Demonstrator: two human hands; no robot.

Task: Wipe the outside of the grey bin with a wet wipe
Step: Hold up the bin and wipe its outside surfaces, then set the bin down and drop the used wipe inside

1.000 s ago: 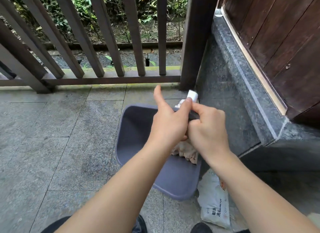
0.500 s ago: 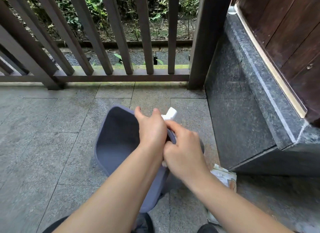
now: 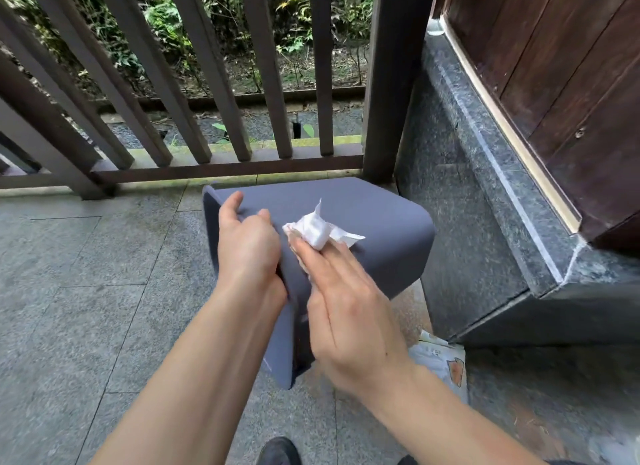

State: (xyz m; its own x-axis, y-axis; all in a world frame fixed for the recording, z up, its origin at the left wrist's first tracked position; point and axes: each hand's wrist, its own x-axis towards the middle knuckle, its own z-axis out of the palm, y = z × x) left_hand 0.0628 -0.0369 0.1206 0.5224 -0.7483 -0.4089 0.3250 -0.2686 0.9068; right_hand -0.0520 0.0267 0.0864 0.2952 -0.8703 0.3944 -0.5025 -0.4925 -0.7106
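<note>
The grey bin [image 3: 374,229] lies tipped on its side on the stone floor, its mouth facing left and its outer wall facing up. My left hand [image 3: 247,243] grips the bin's rim, fingers curled over the edge. My right hand [image 3: 346,312] lies flat on the upturned wall, its fingers pressing a crumpled white wet wipe [image 3: 317,229] against the surface. The inside of the bin is hidden.
A dark wooden railing [image 3: 221,167] runs close behind the bin. A dark granite step [image 3: 485,201] and a wooden door [image 3: 561,84] stand to the right. A white wipe packet [image 3: 443,360] lies on the floor by my right wrist. My shoes show at the bottom edge.
The bin has been tipped from upright onto its side. My left hand moved to its rim, and my right hand now presses the wipe on the outer wall.
</note>
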